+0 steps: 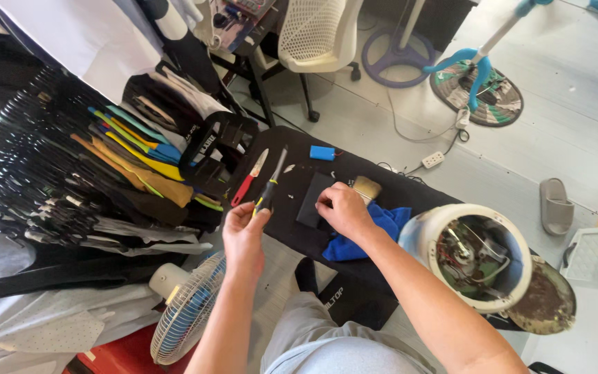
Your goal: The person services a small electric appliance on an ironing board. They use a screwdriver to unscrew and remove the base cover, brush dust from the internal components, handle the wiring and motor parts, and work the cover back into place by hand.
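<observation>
Black worktop (299, 235), left hand (243, 232) gripping screwdriver (270, 185), right hand (344, 208) closed beside brush (367, 187)

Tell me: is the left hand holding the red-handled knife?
No: the left hand grips a yellow-and-black-handled screwdriver; the red-handled knife lies untouched on the black bench.

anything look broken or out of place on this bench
Yes: the white round appliance housing at the bench's right end lies open, its wiring and metal parts exposed. Beside it sits a rusty, grimy round plate. The left hand holds a screwdriver.
</observation>
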Motion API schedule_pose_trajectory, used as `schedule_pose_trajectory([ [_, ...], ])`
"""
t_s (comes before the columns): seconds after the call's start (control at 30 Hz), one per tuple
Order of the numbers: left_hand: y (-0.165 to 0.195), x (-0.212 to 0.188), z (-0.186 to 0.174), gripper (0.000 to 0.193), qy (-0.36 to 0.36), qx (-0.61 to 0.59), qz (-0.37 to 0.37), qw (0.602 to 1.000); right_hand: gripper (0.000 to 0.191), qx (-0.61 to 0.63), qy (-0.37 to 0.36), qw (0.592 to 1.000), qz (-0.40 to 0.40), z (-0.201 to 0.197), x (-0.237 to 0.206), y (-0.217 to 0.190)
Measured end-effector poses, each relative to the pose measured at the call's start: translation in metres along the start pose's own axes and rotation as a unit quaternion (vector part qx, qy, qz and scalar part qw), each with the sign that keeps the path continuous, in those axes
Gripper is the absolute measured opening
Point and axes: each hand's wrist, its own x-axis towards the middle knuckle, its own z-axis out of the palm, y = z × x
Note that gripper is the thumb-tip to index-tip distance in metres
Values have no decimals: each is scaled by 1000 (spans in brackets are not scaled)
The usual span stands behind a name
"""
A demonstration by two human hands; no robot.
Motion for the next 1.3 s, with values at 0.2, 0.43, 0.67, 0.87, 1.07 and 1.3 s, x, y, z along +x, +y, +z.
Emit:
schedule_pose_trajectory([
  [0.2, -55, 67, -9, 43, 11, 107, 31, 994, 9, -59, 22, 998, -15, 47, 49, 1],
  [0.43, -56, 102, 17, 38, 72, 387, 12, 919, 7, -155, 22, 986, -55, 88, 101, -3],
  [0.67, -68, 130, 8, 33, 9, 543, 241, 804, 7, -223, -2, 974, -28, 108, 128, 2],
  [0.87, -72, 144, 5, 32, -17, 566, 204, 799, 18, -132, 43, 990, 2, 93, 120, 17],
  [1.07, -73, 145, -1, 25, -15, 536, 268, 800, 40, -160, 68, 955, 241, 27, 60, 38],
  [1.3, -78, 121, 5, 45, -28, 528, 315, 788, 98, -80, 7, 897, 436, 6, 32, 60],
])
